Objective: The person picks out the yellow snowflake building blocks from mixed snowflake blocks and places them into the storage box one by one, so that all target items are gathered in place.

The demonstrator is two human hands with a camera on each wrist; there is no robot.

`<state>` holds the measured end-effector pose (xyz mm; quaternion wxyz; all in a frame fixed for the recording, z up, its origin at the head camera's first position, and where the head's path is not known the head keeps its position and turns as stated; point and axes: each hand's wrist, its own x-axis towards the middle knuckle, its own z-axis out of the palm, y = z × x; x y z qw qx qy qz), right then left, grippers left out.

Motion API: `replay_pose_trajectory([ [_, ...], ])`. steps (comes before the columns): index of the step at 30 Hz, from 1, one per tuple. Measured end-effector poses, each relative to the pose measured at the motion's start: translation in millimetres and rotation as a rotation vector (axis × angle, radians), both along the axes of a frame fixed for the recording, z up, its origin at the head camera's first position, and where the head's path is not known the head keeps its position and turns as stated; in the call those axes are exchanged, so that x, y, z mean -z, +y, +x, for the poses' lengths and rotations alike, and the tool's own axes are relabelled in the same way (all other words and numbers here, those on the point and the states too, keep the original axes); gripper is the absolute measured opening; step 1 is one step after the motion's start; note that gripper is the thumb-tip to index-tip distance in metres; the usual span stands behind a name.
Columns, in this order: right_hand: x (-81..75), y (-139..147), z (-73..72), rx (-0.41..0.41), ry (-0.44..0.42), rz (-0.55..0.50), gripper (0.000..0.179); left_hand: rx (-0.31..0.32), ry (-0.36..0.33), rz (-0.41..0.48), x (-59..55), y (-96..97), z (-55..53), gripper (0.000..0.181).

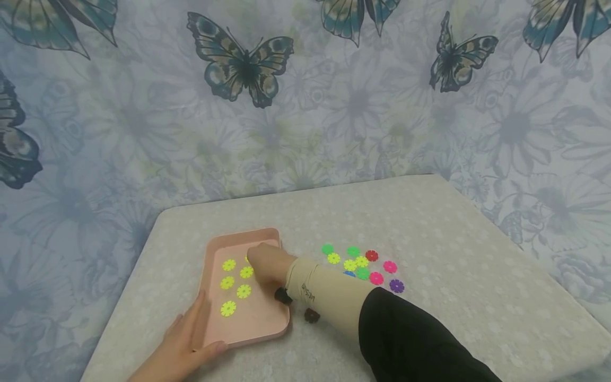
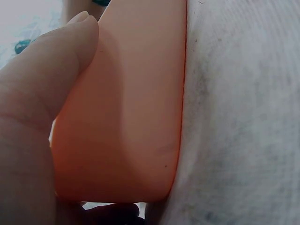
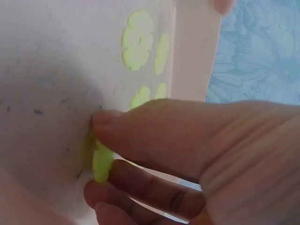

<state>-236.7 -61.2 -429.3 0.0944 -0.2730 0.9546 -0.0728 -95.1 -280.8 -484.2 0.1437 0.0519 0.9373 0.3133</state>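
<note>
My left hand [image 1: 183,339] grips the near left corner of a shallow pink tray [image 1: 260,326], thumb at the near rim and fingers along the left side. In the left wrist view, the thumb [image 2: 70,61] lies against the tray's wall [image 2: 150,117]. Over the tray's far right part, my right hand [image 1: 269,262] pinches a yellow flower-shaped disc [image 3: 102,164] between thumb and fingers, close over the tray floor. Several matching yellow discs [image 1: 228,308] lie flat inside, roughly in two columns. The right hand partly covers the far end of the right column.
Right of the tray, loose flower-shaped discs lie on the cloth-covered table [image 1: 458,318]: green [image 1: 328,249], yellow [image 1: 333,258], red [image 1: 372,255], pink [image 1: 390,267], purple [image 1: 396,286] and blue [image 1: 350,274]. A dark disc [image 1: 312,315] sits near the right forearm. A butterfly-patterned wall [image 1: 305,116] stands behind.
</note>
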Motion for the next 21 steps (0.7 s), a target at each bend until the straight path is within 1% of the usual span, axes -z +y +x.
replay_pose_trajectory([
  [2,1.4,0.2,-0.8,0.002,0.002,0.006,0.006,0.000,0.003,0.004,0.0,0.4,-0.4,0.122],
  [6,3.0,-0.4,-1.9,0.016,-0.008,0.012,0.006,0.009,0.048,0.048,0.9,0.8,-0.9,0.123],
  [9,2.3,-1.2,-1.4,0.025,-0.016,0.011,0.006,0.010,0.064,0.053,1.5,0.6,-0.3,0.123],
  [17,3.0,-2.6,-0.2,0.016,0.010,0.030,0.005,0.009,0.046,0.053,1.0,0.3,-1.1,0.123],
  [21,2.3,-3.2,-0.1,0.018,0.011,0.037,0.006,0.001,0.023,0.032,0.1,0.3,-0.8,0.123],
])
